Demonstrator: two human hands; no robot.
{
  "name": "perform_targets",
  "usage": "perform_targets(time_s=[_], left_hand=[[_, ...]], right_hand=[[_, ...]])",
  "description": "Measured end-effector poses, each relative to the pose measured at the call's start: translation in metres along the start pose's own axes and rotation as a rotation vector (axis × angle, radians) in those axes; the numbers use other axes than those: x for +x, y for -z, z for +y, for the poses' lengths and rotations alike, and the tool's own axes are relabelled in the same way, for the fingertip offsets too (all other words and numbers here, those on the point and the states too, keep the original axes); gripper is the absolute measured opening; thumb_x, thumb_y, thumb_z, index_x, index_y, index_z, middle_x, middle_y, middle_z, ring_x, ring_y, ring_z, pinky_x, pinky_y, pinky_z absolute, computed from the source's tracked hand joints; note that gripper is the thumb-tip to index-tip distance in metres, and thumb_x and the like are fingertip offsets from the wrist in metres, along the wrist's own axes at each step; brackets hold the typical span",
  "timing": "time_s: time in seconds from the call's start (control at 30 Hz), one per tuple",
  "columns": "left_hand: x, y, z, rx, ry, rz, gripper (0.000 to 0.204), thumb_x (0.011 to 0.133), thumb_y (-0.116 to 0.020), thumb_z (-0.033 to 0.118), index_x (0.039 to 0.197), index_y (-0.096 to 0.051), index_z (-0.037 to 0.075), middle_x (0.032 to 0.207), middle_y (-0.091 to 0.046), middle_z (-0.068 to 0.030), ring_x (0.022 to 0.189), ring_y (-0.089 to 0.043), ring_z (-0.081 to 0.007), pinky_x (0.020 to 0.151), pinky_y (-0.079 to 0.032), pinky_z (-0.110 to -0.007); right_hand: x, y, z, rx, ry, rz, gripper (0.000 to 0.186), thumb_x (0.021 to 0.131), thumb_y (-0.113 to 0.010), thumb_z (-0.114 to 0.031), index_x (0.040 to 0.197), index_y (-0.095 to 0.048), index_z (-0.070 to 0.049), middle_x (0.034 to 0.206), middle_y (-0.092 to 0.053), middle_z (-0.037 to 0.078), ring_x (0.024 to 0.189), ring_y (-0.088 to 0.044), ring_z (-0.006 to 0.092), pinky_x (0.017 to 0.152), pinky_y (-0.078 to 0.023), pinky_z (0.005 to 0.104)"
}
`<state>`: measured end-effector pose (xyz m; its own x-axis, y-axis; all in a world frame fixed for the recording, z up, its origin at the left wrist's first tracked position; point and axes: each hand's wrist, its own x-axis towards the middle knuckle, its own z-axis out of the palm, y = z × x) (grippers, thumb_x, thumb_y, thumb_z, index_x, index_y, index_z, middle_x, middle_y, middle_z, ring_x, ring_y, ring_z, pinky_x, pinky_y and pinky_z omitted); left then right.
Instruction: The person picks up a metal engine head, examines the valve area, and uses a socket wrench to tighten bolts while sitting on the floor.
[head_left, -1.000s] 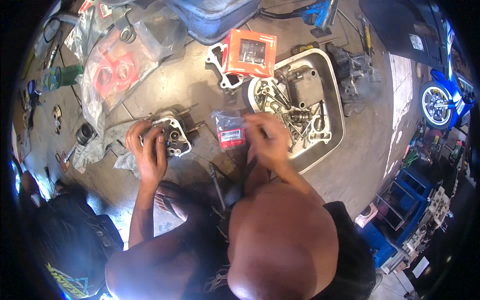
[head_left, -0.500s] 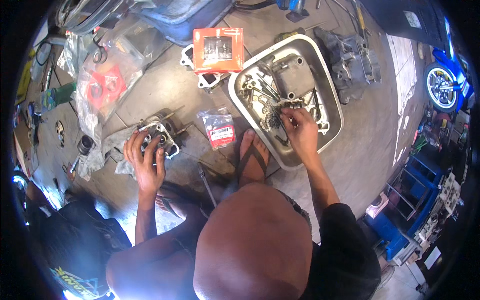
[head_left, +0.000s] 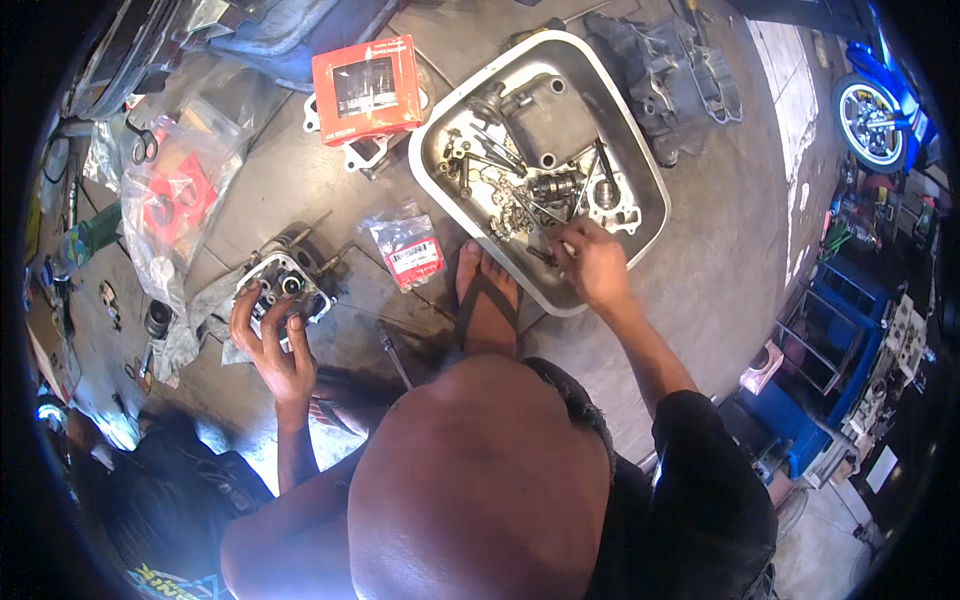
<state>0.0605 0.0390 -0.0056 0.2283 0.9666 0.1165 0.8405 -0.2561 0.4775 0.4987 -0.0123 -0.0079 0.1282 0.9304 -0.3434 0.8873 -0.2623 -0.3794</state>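
The left hand [head_left: 273,352] is positioned at the near edge of the cylinder head [head_left: 290,284], fingers spread and curved; whether they grip it cannot be told. The cylinder head rests at left, partly beside a grey rag [head_left: 180,352]. The right hand [head_left: 592,262] is inside the metal tray [head_left: 636,140], fingertips drawn close together (any part between them is indiscernible), near the camshaft [head_left: 553,187]. A small plastic packet [head_left: 405,248] lies between cylinder head and tray.

One cylinder head [head_left: 290,282], one metal tray [head_left: 655,190], one red box [head_left: 365,88], one small packet [head_left: 408,252], one wheel [head_left: 868,122]
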Motion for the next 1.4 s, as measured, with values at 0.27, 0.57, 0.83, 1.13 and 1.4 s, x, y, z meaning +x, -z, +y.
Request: perform_targets(time_s=[0.27, 0.57, 0.83, 1.13, 1.4], left_hand=[[-0.007, 0.001, -0.003, -0.038, 0.010, 0.032, 0.019, 0.097, -0.063, 0.017, 0.112, -0.067, 0.007, 0.141, -0.049, -0.0189, 0.134, -0.044, -0.0384, 0.112, -0.031, -0.053], [-0.003, 0.001, 0.003, -0.037, 0.026, 0.020, 0.016, 0.098, -0.063, 0.016, 0.110, -0.067, 0.006, 0.140, -0.049, -0.0210, 0.133, -0.045, -0.0384, 0.111, -0.033, -0.052], [-0.010, -0.002, 0.001, -0.081, 0.098, 0.044, 0.015, 0.097, -0.064, 0.014, 0.108, -0.068, 0.005, 0.138, -0.049, -0.0217, 0.129, -0.046, -0.0385, 0.108, -0.035, -0.051], [-0.003, 0.005, 0.004, -0.048, 0.072, 0.048, 0.014, 0.094, -0.065, 0.011, 0.106, -0.068, 0.005, 0.134, -0.050, -0.0215, 0.126, -0.046, -0.0369, 0.105, -0.035, -0.050], [-0.009, 0.005, 0.003, -0.063, 0.097, 0.048, 0.011, 0.093, -0.066, 0.008, 0.103, -0.069, 0.005, 0.132, -0.051, -0.0211, 0.125, -0.047, -0.0365, 0.105, -0.036, -0.049]], right_hand=[[-0.021, -0.020, 0.004, -0.128, 0.023, 0.083, 0.021, 0.089, -0.069, -0.015, 0.109, -0.076, -0.015, 0.092, -0.065, 0.009, 0.081, -0.066, 0.0342, 0.075, -0.054, 0.0451], [-0.016, -0.022, 0.004, -0.138, -0.019, 0.182, 0.018, 0.087, -0.071, -0.012, 0.104, -0.073, -0.010, 0.094, -0.065, 0.012, 0.083, -0.064, 0.0334, 0.078, -0.051, 0.0445], [0.012, 0.003, 0.004, 0.083, -0.096, 0.268, 0.028, 0.086, -0.066, -0.006, 0.114, -0.071, -0.007, 0.096, -0.062, 0.014, 0.087, -0.063, 0.0356, 0.080, -0.050, 0.0472], [0.068, -0.024, -0.073, -0.150, 0.180, 0.128, 0.051, 0.090, -0.065, -0.018, 0.140, -0.055, -0.013, 0.099, -0.058, 0.015, 0.094, -0.060, 0.0333, 0.083, -0.046, 0.0449], [0.046, -0.021, -0.059, -0.276, 0.095, 0.055, 0.036, 0.087, -0.071, -0.022, 0.120, -0.063, -0.009, 0.100, -0.061, 0.016, 0.095, -0.061, 0.0346, 0.085, -0.045, 0.0466]])
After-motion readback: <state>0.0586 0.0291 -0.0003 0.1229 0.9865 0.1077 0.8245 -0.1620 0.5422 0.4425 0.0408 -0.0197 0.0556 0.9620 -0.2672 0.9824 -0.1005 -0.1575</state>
